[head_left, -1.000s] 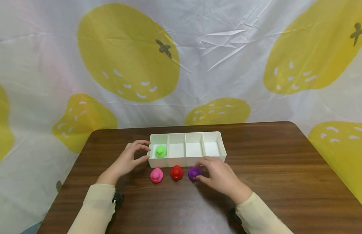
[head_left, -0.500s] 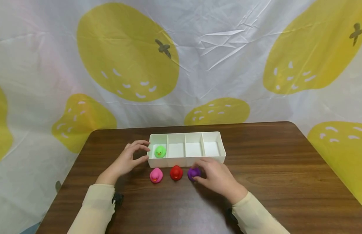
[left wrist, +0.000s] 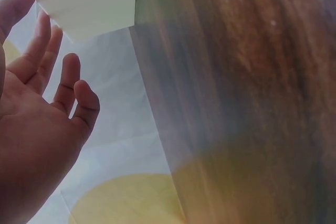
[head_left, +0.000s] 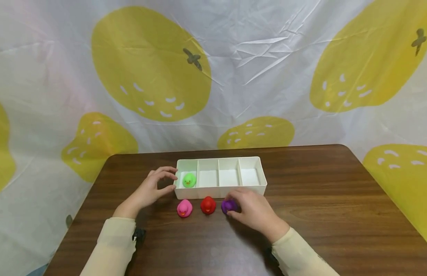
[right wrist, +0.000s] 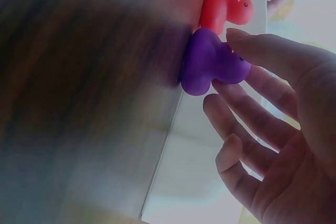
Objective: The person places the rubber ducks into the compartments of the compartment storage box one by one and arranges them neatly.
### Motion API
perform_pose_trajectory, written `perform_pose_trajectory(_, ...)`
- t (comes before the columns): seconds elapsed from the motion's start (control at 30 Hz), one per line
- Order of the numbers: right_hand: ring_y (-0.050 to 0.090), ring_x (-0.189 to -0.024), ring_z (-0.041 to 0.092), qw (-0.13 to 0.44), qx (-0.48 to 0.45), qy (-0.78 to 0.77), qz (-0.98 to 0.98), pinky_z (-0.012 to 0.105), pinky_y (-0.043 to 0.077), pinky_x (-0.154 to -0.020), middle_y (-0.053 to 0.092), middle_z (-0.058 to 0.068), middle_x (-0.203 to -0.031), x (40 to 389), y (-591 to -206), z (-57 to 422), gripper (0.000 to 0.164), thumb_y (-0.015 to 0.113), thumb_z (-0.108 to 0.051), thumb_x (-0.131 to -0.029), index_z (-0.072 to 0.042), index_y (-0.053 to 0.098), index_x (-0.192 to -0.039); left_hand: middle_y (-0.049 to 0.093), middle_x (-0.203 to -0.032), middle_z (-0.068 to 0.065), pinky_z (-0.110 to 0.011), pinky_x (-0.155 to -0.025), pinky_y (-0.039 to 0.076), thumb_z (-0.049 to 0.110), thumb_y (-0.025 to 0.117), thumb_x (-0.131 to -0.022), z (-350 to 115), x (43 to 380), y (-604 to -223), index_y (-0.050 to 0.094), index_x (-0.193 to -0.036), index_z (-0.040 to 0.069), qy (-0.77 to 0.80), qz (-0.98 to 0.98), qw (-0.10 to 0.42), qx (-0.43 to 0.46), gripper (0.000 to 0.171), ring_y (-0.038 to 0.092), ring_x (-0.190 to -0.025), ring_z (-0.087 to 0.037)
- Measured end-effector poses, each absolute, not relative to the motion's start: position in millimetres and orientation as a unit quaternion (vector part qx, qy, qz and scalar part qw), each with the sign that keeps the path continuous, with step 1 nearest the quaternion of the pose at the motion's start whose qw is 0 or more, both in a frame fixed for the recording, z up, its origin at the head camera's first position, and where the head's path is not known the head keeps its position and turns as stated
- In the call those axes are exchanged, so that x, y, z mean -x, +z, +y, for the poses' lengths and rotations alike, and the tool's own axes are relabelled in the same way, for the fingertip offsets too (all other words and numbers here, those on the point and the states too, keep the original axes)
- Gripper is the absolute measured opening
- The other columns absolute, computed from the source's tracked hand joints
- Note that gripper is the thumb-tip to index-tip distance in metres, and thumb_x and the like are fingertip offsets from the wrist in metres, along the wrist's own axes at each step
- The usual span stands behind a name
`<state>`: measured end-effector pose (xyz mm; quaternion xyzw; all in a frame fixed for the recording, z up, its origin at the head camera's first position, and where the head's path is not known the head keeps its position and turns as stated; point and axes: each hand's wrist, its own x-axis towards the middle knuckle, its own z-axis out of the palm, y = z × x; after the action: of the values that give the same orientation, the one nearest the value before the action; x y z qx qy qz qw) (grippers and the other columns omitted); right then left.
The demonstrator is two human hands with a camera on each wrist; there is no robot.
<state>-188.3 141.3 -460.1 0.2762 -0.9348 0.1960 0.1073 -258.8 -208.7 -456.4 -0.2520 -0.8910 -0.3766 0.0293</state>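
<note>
Desk [head_left: 320, 207] carries a white tray [head_left: 206, 193], the green duck [head_left: 189, 179] in its leftmost compartment; just in front, a pink duck [head_left: 184, 208], red duck [head_left: 208, 205] and purple duck [head_left: 228, 206] stand in a row. The left hand [head_left: 149, 191], fingers spread, touches the tray's left end; the right hand [head_left: 254, 210] curls thumb and fingers round the purple duck, though how firmly is hard to tell

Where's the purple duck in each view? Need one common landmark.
Head: purple duck lower middle, at the right hand's fingertips, rightmost of the three ducks outside the tray.
Left wrist: not in it.
Right wrist: above and right of centre, beside the red duck.
Landmark: tray; in left wrist view it's the white block, top left.
</note>
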Motion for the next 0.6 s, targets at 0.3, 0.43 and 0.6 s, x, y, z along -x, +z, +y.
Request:
perform_pose_trajectory(0.3,0.068,-0.086,0.009,0.110,-0.276,0.203,-0.933,0.034,0.056,-0.076,0.074,-0.010,-0.094,188,-455,140,0.029,0.089,-0.027,-0.080,-0.022,0.072,-0.103,0.058,-0.144,-0.012,-0.051,-0.103,0.042,0.013,0.077,-0.094,-209,258,-457,0.071,-0.114,0.004,-0.380,-0.888,0.030,0.257,0.023,0.049,-0.119,-0.031)
perform_pose_trajectory(0.43,0.070,-0.088,0.010,0.108,-0.271,0.212,-0.933,0.035,0.057,-0.080,0.074,-0.010,-0.097,188,-452,140,0.028,0.088,-0.027,-0.081,-0.024,0.072,-0.104,0.059,-0.144,-0.012,-0.051,-0.102,0.044,0.013,0.077,-0.093,-208,257,-456,0.071,-0.113,0.004,-0.379,-0.888,0.034,0.259,0.023,0.050,-0.117,-0.031)
perform_pose_trajectory(0.6,0.069,-0.089,0.010,0.115,-0.275,0.213,-0.930,0.034,0.057,-0.081,0.074,-0.010,-0.098,189,-450,137,0.028,0.088,-0.028,-0.082,-0.023,0.073,-0.105,0.059,-0.144,-0.012,-0.052,-0.102,0.044,0.013,0.077,-0.093,-209,257,-455,0.071,-0.113,0.004,-0.373,-0.891,0.037,0.257,0.023,0.051,-0.117,-0.031)
